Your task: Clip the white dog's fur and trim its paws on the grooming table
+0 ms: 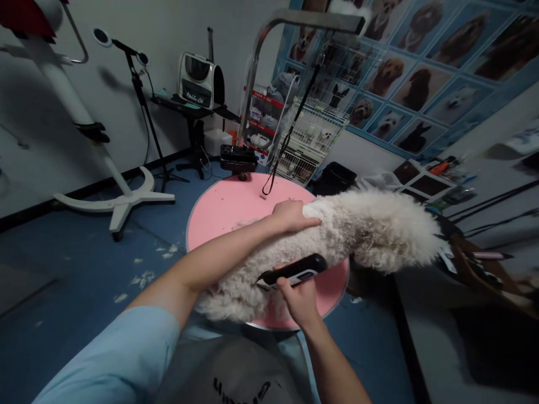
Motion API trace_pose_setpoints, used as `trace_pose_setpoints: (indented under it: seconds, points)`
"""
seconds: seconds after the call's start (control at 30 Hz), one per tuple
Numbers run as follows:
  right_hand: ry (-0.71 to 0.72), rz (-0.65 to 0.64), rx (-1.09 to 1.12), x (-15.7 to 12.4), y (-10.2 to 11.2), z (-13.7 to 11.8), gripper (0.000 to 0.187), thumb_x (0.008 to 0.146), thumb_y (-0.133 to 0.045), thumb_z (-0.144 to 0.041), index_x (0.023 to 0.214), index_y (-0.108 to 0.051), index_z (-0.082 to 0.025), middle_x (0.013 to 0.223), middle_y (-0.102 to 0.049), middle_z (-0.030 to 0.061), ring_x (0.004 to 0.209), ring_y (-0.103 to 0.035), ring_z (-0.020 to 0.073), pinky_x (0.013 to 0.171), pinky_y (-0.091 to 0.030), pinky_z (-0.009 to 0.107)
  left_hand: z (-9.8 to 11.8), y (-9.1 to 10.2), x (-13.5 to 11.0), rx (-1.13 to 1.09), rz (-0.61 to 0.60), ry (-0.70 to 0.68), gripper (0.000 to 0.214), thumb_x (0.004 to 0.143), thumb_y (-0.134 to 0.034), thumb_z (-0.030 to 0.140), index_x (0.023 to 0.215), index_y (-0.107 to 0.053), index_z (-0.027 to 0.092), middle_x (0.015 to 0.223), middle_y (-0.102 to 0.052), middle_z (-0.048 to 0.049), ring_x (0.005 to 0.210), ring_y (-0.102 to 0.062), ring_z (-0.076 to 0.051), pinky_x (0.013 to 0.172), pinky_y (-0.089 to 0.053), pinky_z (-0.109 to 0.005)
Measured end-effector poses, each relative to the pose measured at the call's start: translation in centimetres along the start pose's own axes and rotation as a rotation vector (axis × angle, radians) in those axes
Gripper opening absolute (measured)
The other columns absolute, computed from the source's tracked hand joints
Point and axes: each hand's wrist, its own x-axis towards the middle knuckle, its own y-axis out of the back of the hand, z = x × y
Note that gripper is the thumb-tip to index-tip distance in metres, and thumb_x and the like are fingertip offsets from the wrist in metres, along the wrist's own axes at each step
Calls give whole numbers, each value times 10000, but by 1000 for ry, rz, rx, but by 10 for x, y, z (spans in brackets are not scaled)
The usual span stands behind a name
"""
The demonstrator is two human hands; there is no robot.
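Note:
A curly, cream-white dog (332, 224) stands across a round pink grooming table (214, 210), its fluffy head end towards the right. My left hand (292, 216) reaches over the dog's back and holds it near the shoulder, the thumb along the coat and the other fingers partly hidden. Closed in my right hand (297, 294) is a black hair clipper (301, 269) with a small display. Its blade end touches the coat on the dog's near side, towards the rear.
A metal grooming arm (252, 67) rises behind the table, with a black loop leash (290, 129) hanging down to the tabletop. Cut fur (143, 279) lies on the blue floor. On the left stands a white stand with a wide base (126, 202). A wire rack (309, 140) stands behind.

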Motion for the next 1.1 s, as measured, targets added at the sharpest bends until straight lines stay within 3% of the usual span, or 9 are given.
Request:
trace_pose_setpoints:
  seconds: [0.1,0.17,0.37,0.47,0.57,0.63,0.8,0.93,1.1]
  points:
    - [46,325,-5,17,12,-9,268,797,-615,-414,902,-669,-173,811,-706,56,606,-643,183,591,-542,319,4,1,2,17,-20,15,812,677,-433,817,1077,-651,145,1084,-683,-152,988,-623,-325,781,-481,-371]
    - [63,432,-53,32,12,-13,290,791,-618,-435,889,-666,-166,844,-710,84,713,-670,219,692,-555,363,7,0,2,15,-32,37,817,674,-433,822,1076,-650,145,1087,-681,-155,993,-620,-328,788,-480,-375]
    - [94,128,34,11,-26,-8,289,740,-695,-353,963,-561,-227,933,-688,72,890,-679,238,824,-551,407,-2,5,-5,-56,-12,-9,785,700,-469,773,1130,-616,134,1116,-668,-164,991,-618,-336,813,-479,-403]
    - [131,80,77,-10,-22,-5,343,735,-720,-296,1000,-510,-241,1029,-673,71,926,-672,226,853,-542,408,-27,14,-16,-232,-137,-290,765,682,-627,608,1300,-513,173,1255,-612,-120,1081,-592,-300,883,-472,-371]
    - [69,207,90,-8,-1,-7,275,786,-677,-332,988,-524,-225,1022,-694,64,699,-668,170,721,-563,360,-50,18,-29,-331,-223,-508,974,611,-728,508,1446,-335,197,1461,-431,-101,1295,-438,-286,1036,-379,-349]
    - [50,296,77,2,10,-11,275,797,-665,-349,1008,-557,-211,1033,-695,63,721,-672,169,727,-560,347,-56,16,-35,-322,-174,-457,959,623,-714,515,1445,-340,190,1469,-418,-110,1321,-404,-289,1058,-357,-363]
    - [83,320,8,23,17,-21,285,768,-692,-328,1015,-627,-202,1003,-700,56,826,-683,202,752,-562,350,-40,8,-34,-241,-47,-225,618,678,-641,550,1209,-597,237,1178,-651,-84,1068,-588,-286,889,-470,-375]
    - [110,394,-74,29,20,-25,294,755,-689,-361,990,-651,-189,979,-712,86,815,-690,240,748,-572,406,-29,10,-29,-223,-42,-197,556,700,-610,565,1160,-634,254,1079,-690,-75,993,-616,-281,831,-482,-379]
    - [147,318,-174,37,19,-27,270,760,-677,-343,979,-679,-185,978,-718,89,923,-683,256,878,-538,447,-24,10,-26,-205,-18,-186,492,710,-599,544,1104,-659,255,1029,-706,-76,958,-630,-286,789,-487,-386]
